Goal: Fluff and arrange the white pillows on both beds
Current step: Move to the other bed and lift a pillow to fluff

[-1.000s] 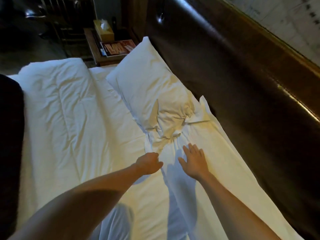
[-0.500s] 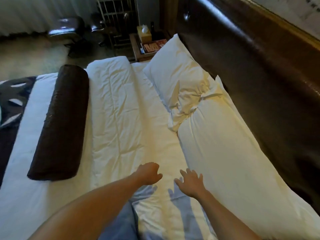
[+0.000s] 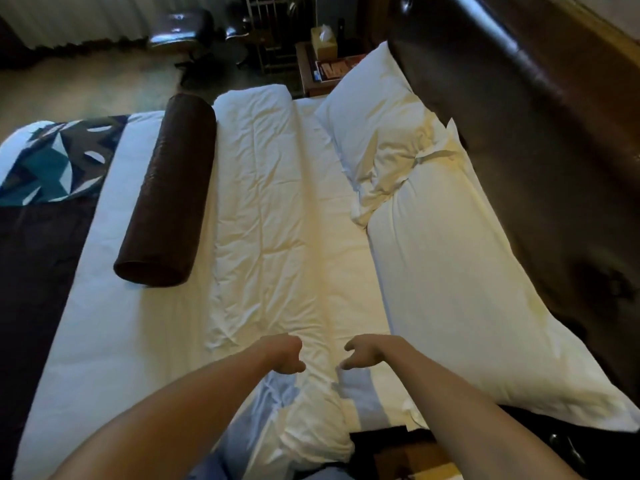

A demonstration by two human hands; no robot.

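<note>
Now both hands (left hand (image 3: 284, 355), right hand (image 3: 363, 351)) hover beside pillow (image 3: 460, 271) edge.

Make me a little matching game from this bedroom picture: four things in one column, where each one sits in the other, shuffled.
Things:
1. brown bolster
2. far pillow
3. tissue box
4. patterned runner

Places:
A. on the bedside table
B. at the foot end, far left of view
C. against the dark headboard
D. lying across the white cover, beside the folded duvet

Pairs: 1-D, 2-C, 3-A, 4-B
</note>
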